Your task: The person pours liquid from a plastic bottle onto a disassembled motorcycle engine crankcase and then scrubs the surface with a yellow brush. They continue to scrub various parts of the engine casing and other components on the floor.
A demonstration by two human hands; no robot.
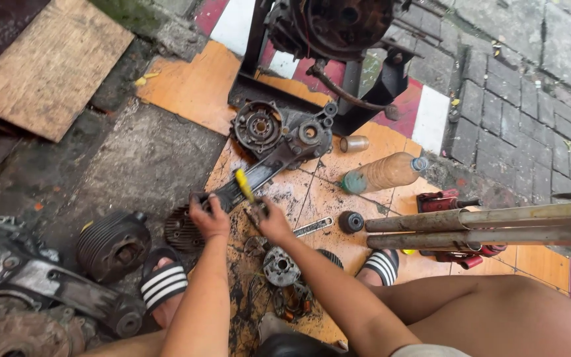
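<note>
Left hand [209, 218] grip closed on greasy metal casing [279, 149], right hand [273, 221] grip unclear, perhaps yellow-handled tool [244, 185]

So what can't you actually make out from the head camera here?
- Left hand: fingers curl over the engine casing, hiding its near end.
- Right hand: grip on the yellow-handled tool unclear; tool tip hidden.
- Engine on the stand: cut off by the top edge.
- Two metal tubes: run off the right edge.
</note>
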